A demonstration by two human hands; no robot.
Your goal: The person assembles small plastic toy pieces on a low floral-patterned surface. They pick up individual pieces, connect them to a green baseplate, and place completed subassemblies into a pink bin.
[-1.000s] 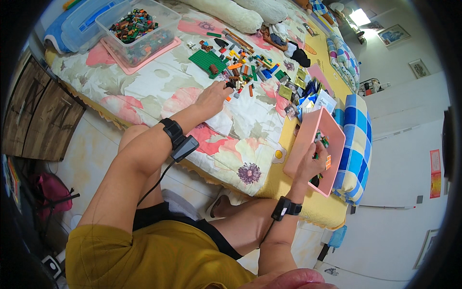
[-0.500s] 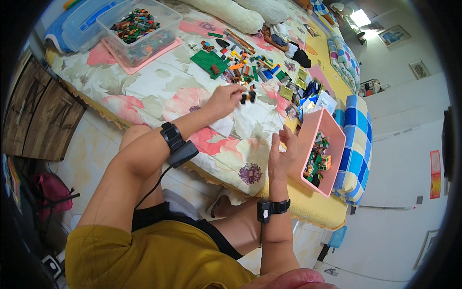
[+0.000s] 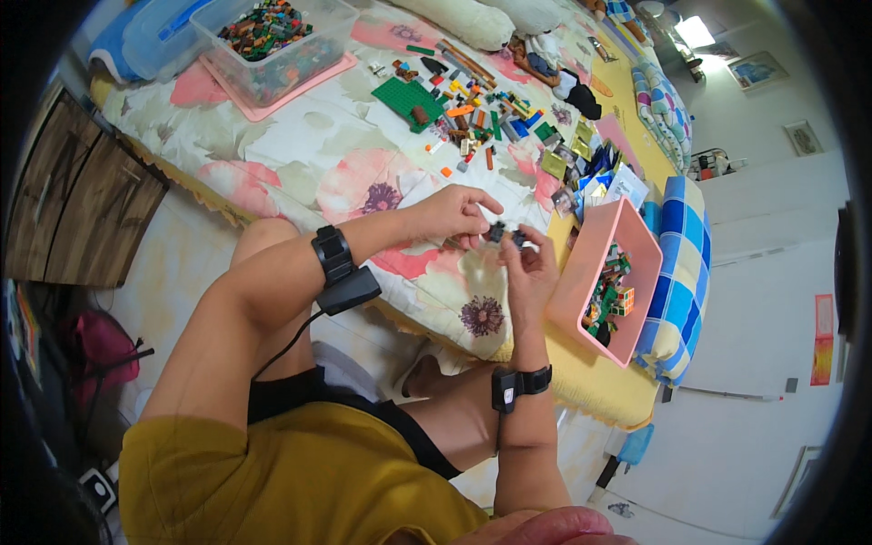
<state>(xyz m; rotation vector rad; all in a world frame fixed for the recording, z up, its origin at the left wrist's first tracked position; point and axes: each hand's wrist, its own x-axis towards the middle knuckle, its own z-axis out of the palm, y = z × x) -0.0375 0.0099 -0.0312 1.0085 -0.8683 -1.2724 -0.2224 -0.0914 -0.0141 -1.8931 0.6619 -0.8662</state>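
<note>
A small dark toy-brick assembly with round black parts (image 3: 506, 235) is held above the near part of the bed, between my two hands. My right hand (image 3: 532, 271) pinches its right end with thumb and fingers. At its left end are the fingertips of my left hand (image 3: 459, 216), curled in, while the index finger stretches out above it. The fingers partly hide the assembly. Beyond my hands, loose toy bricks (image 3: 480, 120) of many colours lie spread on the floral bedsheet (image 3: 300, 145), beside a green studded baseplate (image 3: 400, 102).
To the right stands a pink bin (image 3: 568, 295) holding bricks and a puzzle cube (image 3: 623, 302). A clear tub (image 3: 313, 64) full of bricks sits on a pink lid (image 3: 263, 111) at the far left. Shiny packets (image 3: 595, 184) and a blue checked cushion (image 3: 674, 263) lie to the right.
My left hand has come nearer and rightward with the brick assembly. My right hand has closed its fingers on it. Small loose bricks show on the sheet where the left hand was.
</note>
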